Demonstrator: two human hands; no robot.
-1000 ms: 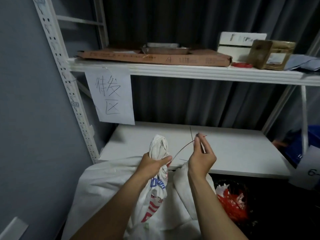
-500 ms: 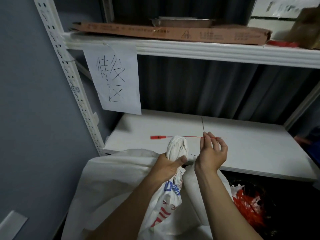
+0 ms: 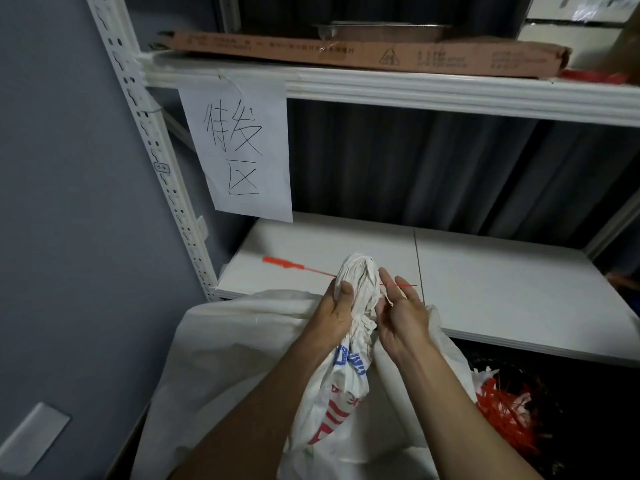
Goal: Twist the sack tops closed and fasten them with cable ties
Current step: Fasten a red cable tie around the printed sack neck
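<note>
A white woven sack (image 3: 263, 344) with blue and red print stands in front of me. Its top (image 3: 358, 271) is twisted into a tight neck, and my left hand (image 3: 334, 311) grips that neck from the left. A thin red cable tie (image 3: 287, 263) runs slantwise behind the neck, its head free on the left over the shelf and its tail poking out to the right. My right hand (image 3: 401, 313) is close against the right side of the neck, fingers mostly straight, with the tie's tail pinched between them.
A white lower shelf board (image 3: 502, 282) lies just behind the sack. A handwritten paper sign (image 3: 239, 150) hangs from the upper shelf (image 3: 450, 95), which carries a flat cardboard box (image 3: 363, 53). A bundle of red ties (image 3: 505, 410) sits low right. A perforated post (image 3: 162, 174) stands left.
My right hand dropped from above the sack top to beside the neck, fingers straightening. The tie now slants behind the neck. My left hand kept its grip while the view tilted down.
</note>
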